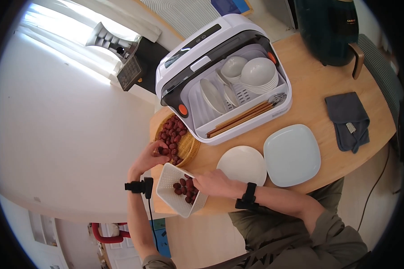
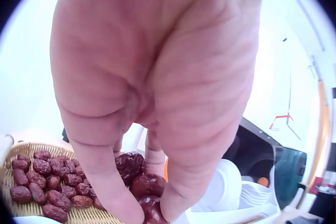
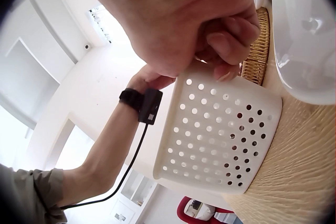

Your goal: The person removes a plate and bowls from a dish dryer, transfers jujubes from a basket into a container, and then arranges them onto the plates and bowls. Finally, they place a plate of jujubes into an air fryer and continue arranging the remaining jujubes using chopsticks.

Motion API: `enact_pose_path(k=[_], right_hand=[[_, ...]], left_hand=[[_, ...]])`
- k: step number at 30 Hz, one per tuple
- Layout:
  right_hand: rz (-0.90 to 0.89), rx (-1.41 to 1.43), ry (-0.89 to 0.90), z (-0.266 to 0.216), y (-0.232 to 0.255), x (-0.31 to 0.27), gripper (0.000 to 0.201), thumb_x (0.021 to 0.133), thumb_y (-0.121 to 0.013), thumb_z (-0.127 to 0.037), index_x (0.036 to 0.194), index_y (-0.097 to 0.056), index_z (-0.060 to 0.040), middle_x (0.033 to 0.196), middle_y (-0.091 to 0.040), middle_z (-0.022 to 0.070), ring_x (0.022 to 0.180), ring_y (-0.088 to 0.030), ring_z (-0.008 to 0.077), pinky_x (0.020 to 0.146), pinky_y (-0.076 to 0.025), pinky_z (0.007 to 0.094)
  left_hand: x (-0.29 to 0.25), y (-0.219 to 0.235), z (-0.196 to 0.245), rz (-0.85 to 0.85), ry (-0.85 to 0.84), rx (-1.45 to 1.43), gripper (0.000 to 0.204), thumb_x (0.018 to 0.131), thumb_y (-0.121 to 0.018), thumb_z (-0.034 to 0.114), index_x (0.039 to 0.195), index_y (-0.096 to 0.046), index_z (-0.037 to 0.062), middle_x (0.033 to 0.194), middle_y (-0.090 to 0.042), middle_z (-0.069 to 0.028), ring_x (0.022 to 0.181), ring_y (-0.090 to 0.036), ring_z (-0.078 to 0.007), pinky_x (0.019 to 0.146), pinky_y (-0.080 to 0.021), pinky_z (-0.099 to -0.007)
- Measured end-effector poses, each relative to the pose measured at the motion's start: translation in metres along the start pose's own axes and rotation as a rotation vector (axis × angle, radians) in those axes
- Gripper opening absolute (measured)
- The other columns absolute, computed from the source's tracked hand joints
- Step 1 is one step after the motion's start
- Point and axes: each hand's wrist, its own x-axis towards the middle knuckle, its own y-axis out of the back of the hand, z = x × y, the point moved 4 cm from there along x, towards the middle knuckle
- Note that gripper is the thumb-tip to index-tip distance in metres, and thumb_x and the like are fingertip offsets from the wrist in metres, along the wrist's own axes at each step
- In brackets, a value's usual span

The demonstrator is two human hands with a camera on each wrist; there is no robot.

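The left hand (image 1: 147, 158) is above the front rim of a round wicker basket (image 1: 191, 150) of dark red dates (image 1: 171, 134). In the left wrist view, the fingers of that hand (image 2: 152, 92) pinch several dates (image 2: 148, 184). The right hand (image 1: 214, 183) grips the rim of a white perforated basket (image 1: 169, 184), which is tilted and has several dates (image 1: 183, 190) inside. The right wrist view shows curled fingers of the right hand (image 3: 194, 35) at the rim of the perforated basket (image 3: 210, 129).
A white dish cabinet (image 1: 247, 130) with bowls and chopsticks stands behind. A round white plate (image 1: 242, 165) and a square pale blue plate (image 1: 292, 154) lie on the wooden table (image 1: 309, 98). Farther right are a grey cloth (image 1: 347, 119) and a dark green appliance (image 1: 327, 33).
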Motion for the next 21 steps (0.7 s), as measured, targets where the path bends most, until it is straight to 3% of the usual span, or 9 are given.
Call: enact_pose_path(k=[1, 4, 9, 10, 12, 14, 16, 20, 21], right_hand=[[0.016, 0.006, 0.004, 0.000, 0.001, 0.000, 0.029, 0.090, -0.048, -0.023, 0.082, -0.063, 0.0001, 0.073, -0.066, 0.0214, 0.068, -0.065, 0.0412, 0.062, -0.052, 0.0508], [0.029, 0.003, 0.002, 0.000, 0.000, 0.000, 0.029, 0.090, -0.048, -0.022, 0.081, -0.062, 0.0008, 0.074, -0.066, 0.0215, 0.068, -0.065, 0.0410, 0.062, -0.052, 0.0509], [0.016, -0.015, 0.002, 0.002, -0.003, 0.002, 0.028, 0.090, -0.048, -0.022, 0.082, -0.062, 0.0005, 0.074, -0.066, 0.0219, 0.068, -0.064, 0.0412, 0.063, -0.052, 0.0510], [0.022, -0.020, 0.010, 0.002, -0.003, 0.002, 0.028, 0.090, -0.047, -0.022, 0.082, -0.062, 0.0005, 0.073, -0.066, 0.0221, 0.068, -0.064, 0.0412, 0.063, -0.052, 0.0510], [0.026, -0.006, 0.017, 0.002, -0.004, 0.002, 0.029, 0.091, -0.047, -0.022, 0.082, -0.062, 0.0005, 0.073, -0.065, 0.0221, 0.067, -0.064, 0.0414, 0.063, -0.052, 0.0512], [0.032, 0.008, 0.022, 0.001, -0.003, 0.002, 0.029, 0.091, -0.047, -0.023, 0.081, -0.062, 0.0006, 0.073, -0.065, 0.0222, 0.067, -0.064, 0.0415, 0.062, -0.051, 0.0513], [0.021, 0.007, 0.005, 0.000, -0.001, 0.001, 0.030, 0.091, -0.047, -0.023, 0.080, -0.062, 0.0005, 0.072, -0.065, 0.0224, 0.067, -0.064, 0.0415, 0.063, -0.051, 0.0516], [-0.020, -0.010, -0.001, 0.002, -0.001, 0.003, 0.031, 0.091, -0.047, -0.024, 0.080, -0.062, 0.0007, 0.072, -0.065, 0.0227, 0.067, -0.064, 0.0415, 0.062, -0.051, 0.0516], [-0.011, -0.006, 0.006, 0.001, -0.001, 0.003, 0.031, 0.091, -0.047, -0.024, 0.080, -0.063, 0.0007, 0.071, -0.065, 0.0229, 0.066, -0.064, 0.0415, 0.062, -0.051, 0.0514]], left_hand=[[-0.014, -0.004, -0.005, 0.000, 0.005, -0.001, 0.034, 0.078, -0.075, 0.010, 0.107, -0.058, 0.0039, 0.096, -0.058, -0.0064, 0.079, -0.062, -0.0141, 0.072, -0.052, -0.0268], [-0.054, -0.018, -0.012, -0.020, -0.077, 0.251, 0.035, 0.079, -0.076, 0.013, 0.109, -0.059, 0.0048, 0.116, -0.050, -0.0124, 0.098, -0.060, -0.0191, 0.085, -0.053, -0.0303], [-0.080, -0.045, -0.025, -0.060, -0.019, 0.194, 0.044, 0.082, -0.075, 0.016, 0.121, -0.059, 0.0069, 0.119, -0.052, -0.0108, 0.082, -0.063, -0.0173, 0.078, -0.053, -0.0281], [-0.077, -0.044, -0.027, -0.059, -0.020, 0.193, 0.044, 0.082, -0.075, 0.016, 0.121, -0.059, 0.0069, 0.119, -0.052, -0.0108, 0.082, -0.063, -0.0173, 0.078, -0.053, -0.0281], [-0.065, -0.025, -0.039, 0.159, -0.005, 0.117, 0.045, 0.083, -0.074, 0.018, 0.125, -0.059, 0.0094, 0.117, -0.055, -0.0106, 0.076, -0.063, -0.0170, 0.074, -0.053, -0.0274], [-0.043, -0.012, -0.046, 0.212, -0.088, 0.144, 0.042, 0.084, -0.073, 0.019, 0.123, -0.060, 0.0099, 0.113, -0.057, -0.0116, 0.077, -0.063, -0.0194, 0.073, -0.053, -0.0298], [-0.019, -0.002, -0.050, 0.306, -0.167, 0.385, 0.042, 0.083, -0.073, 0.023, 0.121, -0.061, 0.0089, 0.109, -0.059, -0.0123, 0.082, -0.064, -0.0233, 0.074, -0.054, -0.0321], [0.038, -0.001, -0.064, 0.095, -0.043, 0.539, 0.051, 0.079, -0.074, 0.029, 0.124, -0.060, 0.0096, 0.111, -0.059, -0.0132, 0.091, -0.064, -0.0260, 0.078, -0.053, -0.0336], [0.048, -0.006, -0.062, 0.007, 0.088, 0.557, 0.061, 0.076, -0.077, 0.030, 0.129, -0.055, 0.0088, 0.112, -0.059, -0.0136, 0.092, -0.065, -0.0226, 0.079, -0.054, -0.0329]])
